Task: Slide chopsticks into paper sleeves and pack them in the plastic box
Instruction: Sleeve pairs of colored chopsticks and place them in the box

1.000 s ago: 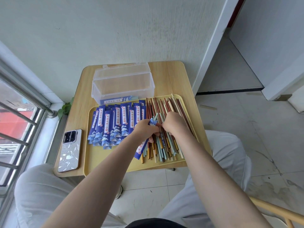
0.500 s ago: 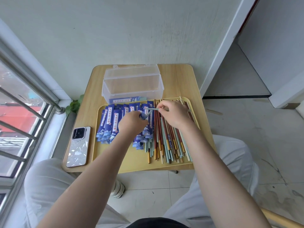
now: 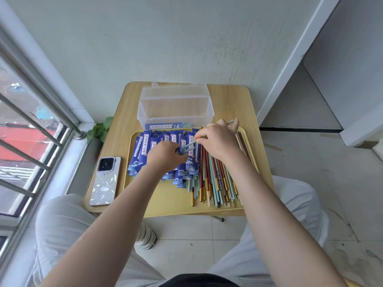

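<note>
- My right fingers (image 3: 219, 125) pinch a pair of pale teal chopsticks (image 3: 193, 143) near their far end, which lets me steer the tips down and to the left.
- My left hand (image 3: 165, 155) curls round a blue paper sleeve (image 3: 182, 150) at its mouth, holding it steady so the tips can enter; they sit right at the opening, and I judge the slide is only beginning.
- Both hands work above a yellow tray (image 3: 165, 206) on the small wooden bench (image 3: 234, 104), so anything dropped lands among its own kind.
- Spare sleeves (image 3: 145, 150) lie fanned on the tray's left, loose chopsticks (image 3: 215, 183) bunched on its right, each beside the hand that picks it up.
- The clear plastic box (image 3: 176, 108) stands open just behind the tray, within easy reach; one filled sleeve seems to lie inside.
- A phone (image 3: 105, 181) rests on the bench left of the tray.
</note>
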`<action>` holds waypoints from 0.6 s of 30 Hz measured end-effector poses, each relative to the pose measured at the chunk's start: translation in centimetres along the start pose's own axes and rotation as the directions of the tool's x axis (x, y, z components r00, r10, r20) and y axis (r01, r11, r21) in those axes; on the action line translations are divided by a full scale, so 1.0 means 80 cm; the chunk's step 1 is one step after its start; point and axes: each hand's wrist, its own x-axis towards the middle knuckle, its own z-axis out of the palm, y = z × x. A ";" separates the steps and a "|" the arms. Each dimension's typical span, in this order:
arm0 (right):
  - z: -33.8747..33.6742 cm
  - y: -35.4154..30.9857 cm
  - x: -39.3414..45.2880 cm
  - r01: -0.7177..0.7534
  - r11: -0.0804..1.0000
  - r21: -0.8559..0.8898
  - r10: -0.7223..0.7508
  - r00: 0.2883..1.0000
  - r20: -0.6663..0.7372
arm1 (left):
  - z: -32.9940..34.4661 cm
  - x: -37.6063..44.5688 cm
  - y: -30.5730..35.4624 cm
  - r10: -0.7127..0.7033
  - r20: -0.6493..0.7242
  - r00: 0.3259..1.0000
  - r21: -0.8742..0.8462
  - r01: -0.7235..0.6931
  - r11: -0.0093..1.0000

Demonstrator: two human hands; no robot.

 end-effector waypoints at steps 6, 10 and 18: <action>0.000 -0.007 0.002 0.043 0.999 0.017 -0.043 0.999 -0.004 | 0.004 -0.003 0.008 0.105 0.048 0.993 -0.042 -0.103 0.994; 0.000 -0.008 0.002 0.020 0.988 0.154 -0.025 0.999 0.030 | 0.012 -0.004 0.009 0.100 0.070 0.993 -0.145 -0.089 0.985; 0.010 -0.026 -0.004 -0.021 0.914 0.406 -0.024 0.994 0.106 | 0.002 -0.002 0.030 0.057 0.166 0.984 -0.298 -0.005 0.955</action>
